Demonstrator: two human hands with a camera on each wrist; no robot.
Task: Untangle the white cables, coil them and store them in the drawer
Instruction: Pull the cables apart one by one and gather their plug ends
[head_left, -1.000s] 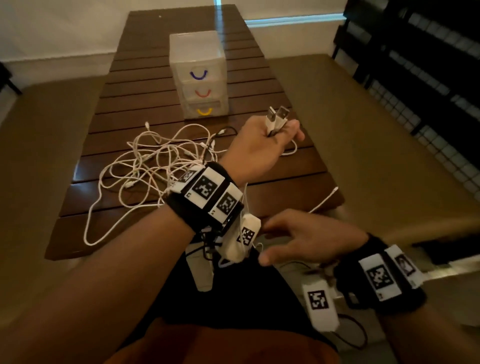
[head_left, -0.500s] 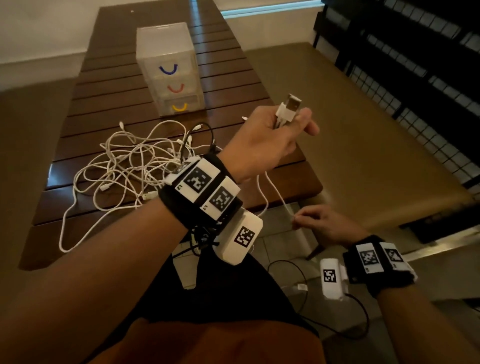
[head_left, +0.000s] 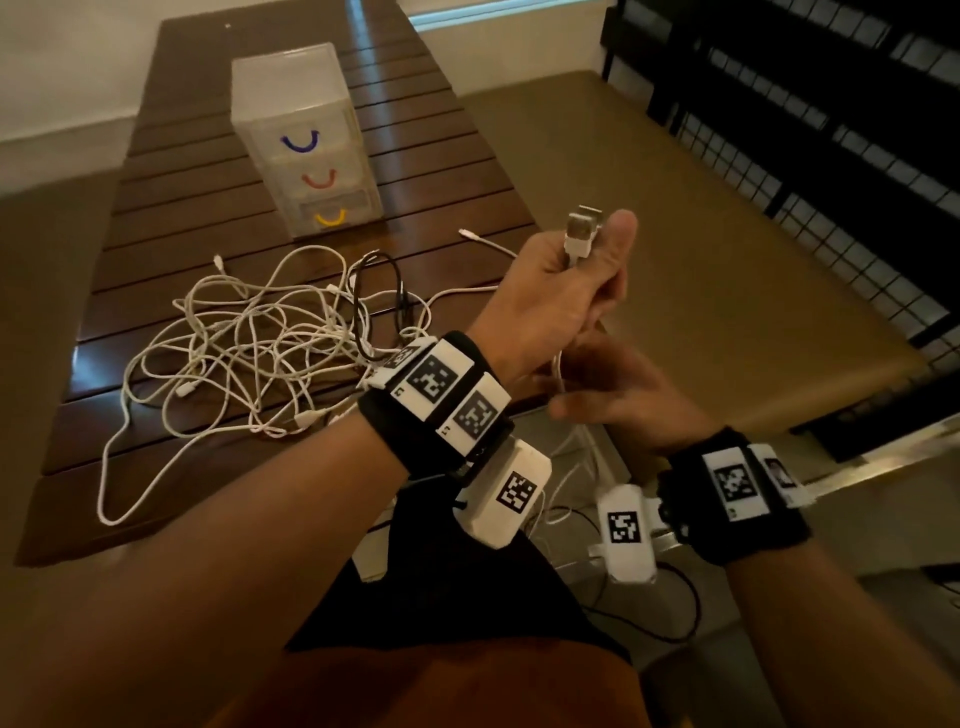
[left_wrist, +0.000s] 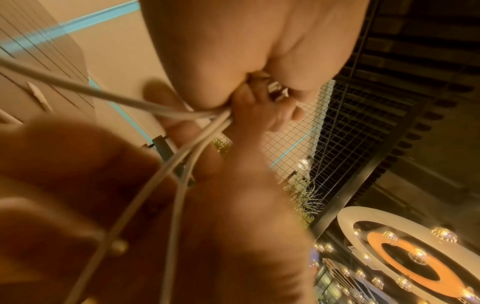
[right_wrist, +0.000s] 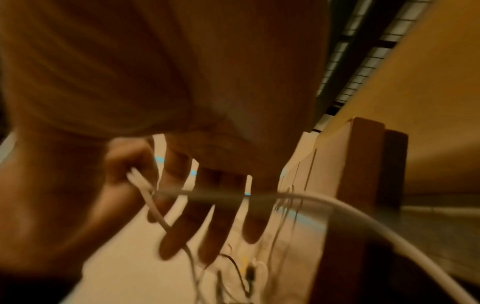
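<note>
Your slatted wooden worktop (head_left: 171, 208) carries a clear drawer unit (head_left: 306, 140) with three drawers, all closed, marked by blue, red and yellow handles. Nearer you on the worktop lies the tangle of white cables (head_left: 244, 353), with a black cable (head_left: 374, 291) looped through its right side. Your left hand (head_left: 556, 296) is raised over the worktop's right edge, its grip clamped on two USB plugs (head_left: 582, 228) that stick up beside the thumb, their white leads trailing down. Just below it, your right hand (head_left: 618, 395) is blurred; its fingers (right_wrist: 182, 232) look spread, with a lead crossing them, but I cannot tell whether its grip has closed.
</note>
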